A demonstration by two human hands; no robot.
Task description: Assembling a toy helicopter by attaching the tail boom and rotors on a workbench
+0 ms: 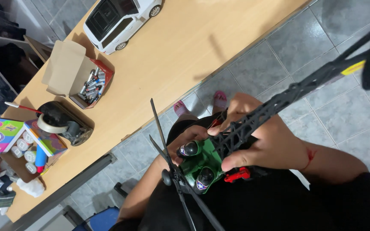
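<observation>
While both hands grip the green toy helicopter (202,164) — right hand (266,143) closed round its lattice tail boom (279,102), left hand (185,143) fingers curled on the body — twisting may snap the thin rotor blades (168,145).

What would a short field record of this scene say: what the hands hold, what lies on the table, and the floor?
held: green toy helicopter with black lattice tail boom
right hand: fingers wrapped around the boom's base
left hand: fingers on the helicopter body
rotor: black blades, near the lap
table: white toy car, open box of batteries, tape dispenser
floor: grey tiles
</observation>
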